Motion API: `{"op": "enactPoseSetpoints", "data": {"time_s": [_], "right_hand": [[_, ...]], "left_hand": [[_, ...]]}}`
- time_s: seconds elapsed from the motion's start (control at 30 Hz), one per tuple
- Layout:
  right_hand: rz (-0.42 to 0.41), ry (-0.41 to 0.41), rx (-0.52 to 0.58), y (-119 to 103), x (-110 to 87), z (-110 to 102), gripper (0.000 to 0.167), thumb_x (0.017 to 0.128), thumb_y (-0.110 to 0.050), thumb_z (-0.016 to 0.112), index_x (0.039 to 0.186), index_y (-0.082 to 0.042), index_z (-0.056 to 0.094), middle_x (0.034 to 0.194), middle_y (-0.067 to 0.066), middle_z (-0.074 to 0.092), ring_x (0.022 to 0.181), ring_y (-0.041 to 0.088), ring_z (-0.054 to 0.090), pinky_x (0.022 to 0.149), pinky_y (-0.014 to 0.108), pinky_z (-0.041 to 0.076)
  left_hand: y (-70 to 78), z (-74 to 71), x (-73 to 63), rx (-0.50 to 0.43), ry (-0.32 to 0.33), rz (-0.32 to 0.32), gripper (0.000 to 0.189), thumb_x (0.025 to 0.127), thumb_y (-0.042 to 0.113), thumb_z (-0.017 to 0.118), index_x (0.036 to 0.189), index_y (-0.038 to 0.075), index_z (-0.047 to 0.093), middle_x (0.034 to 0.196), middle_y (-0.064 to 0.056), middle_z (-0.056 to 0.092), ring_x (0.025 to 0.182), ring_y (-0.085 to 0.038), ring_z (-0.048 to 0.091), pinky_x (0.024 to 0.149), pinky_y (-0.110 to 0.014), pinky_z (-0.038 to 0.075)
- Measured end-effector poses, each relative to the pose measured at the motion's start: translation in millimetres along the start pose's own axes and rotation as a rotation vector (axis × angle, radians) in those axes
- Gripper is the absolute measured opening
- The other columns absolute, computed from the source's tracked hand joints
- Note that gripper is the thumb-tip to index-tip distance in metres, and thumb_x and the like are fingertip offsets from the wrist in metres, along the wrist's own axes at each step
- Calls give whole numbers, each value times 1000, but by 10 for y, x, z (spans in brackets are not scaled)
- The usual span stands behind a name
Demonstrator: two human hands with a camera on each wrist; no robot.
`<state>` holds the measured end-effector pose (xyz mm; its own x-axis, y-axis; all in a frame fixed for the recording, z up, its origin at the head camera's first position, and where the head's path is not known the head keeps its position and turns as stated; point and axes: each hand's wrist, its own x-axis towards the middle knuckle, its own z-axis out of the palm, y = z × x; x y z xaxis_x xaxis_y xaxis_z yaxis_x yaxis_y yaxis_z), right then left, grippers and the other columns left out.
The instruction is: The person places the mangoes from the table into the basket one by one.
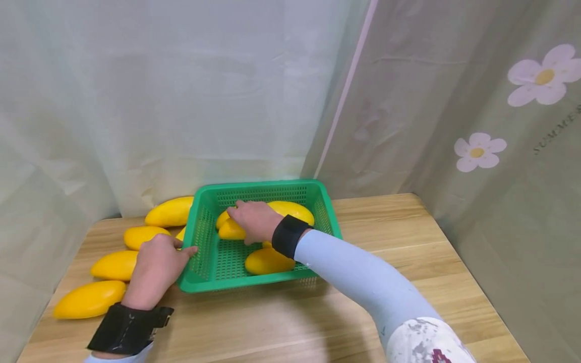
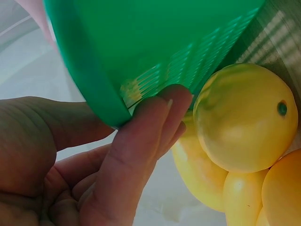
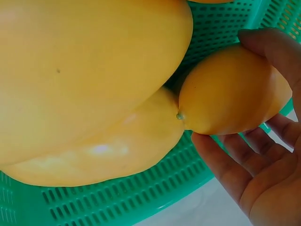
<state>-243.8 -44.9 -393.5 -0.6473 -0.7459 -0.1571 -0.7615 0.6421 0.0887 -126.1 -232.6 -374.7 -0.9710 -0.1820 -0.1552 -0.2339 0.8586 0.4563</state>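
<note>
A green plastic basket (image 1: 227,286) with slotted walls stands on the wooden table, several yellow mangoes inside it. My left hand (image 1: 156,267) pinches its left rim; in the left wrist view the thumb and fingers lie on opposite sides of the basket wall (image 2: 87,89). Inside the basket, my right hand (image 1: 256,220) holds a mango (image 3: 230,92), thumb on one side and fingers on the other. Close by it lie a large mango (image 3: 89,70) and another mango (image 3: 117,150) partly under that one. Nearest the basket's front is one more mango (image 1: 270,261).
Left of the basket, several loose mangoes lie on the table (image 1: 386,322), the nearest mango (image 1: 90,300) beside my left wrist. A pale curtain (image 1: 204,101) hangs right behind the basket. On the right hangs a flowered curtain (image 1: 499,201).
</note>
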Motion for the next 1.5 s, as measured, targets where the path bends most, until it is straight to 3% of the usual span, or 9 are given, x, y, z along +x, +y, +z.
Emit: {"op": "enactPoseSetpoints", "data": {"time_s": [0.17,0.47,0.93,1.2,1.5], "right_hand": [[9,-7,15,0,21,37,84,68,-40,81,138,-18,39,123,0,51,96,11,53,86,24,49],[-14,-13,43,-18,-41,92,67,69,-32,80,125,-18,46,105,-1,49,81,13,50,72,23,48],[-28,5,-27,-67,-47,165,68,72,-33,79,130,-20,45,118,2,50,91,16,51,75,27,50],[-29,-4,-21,-60,-69,193,54,74,-29,75,122,-20,51,108,0,53,85,14,50,72,26,49],[-14,-30,32,-27,-119,125,54,74,-30,75,122,-20,52,105,-1,53,83,13,50,69,24,49]], "left_hand": [[-1,1,1,8,13,14,51,83,33,69,104,-13,64,80,-19,65,62,-24,57,48,-28,40],[1,4,-3,15,29,17,50,84,32,68,104,-13,64,83,-21,65,65,-26,58,48,-28,40],[23,-15,-20,12,10,6,52,85,33,67,106,-14,62,82,-20,64,65,-26,57,48,-28,40],[26,-21,-30,0,-7,-13,53,85,34,67,108,-14,62,82,-21,64,64,-25,57,48,-29,39],[23,-14,-25,3,4,-5,53,85,34,67,106,-14,63,85,-22,65,65,-25,58,48,-28,39]]}}
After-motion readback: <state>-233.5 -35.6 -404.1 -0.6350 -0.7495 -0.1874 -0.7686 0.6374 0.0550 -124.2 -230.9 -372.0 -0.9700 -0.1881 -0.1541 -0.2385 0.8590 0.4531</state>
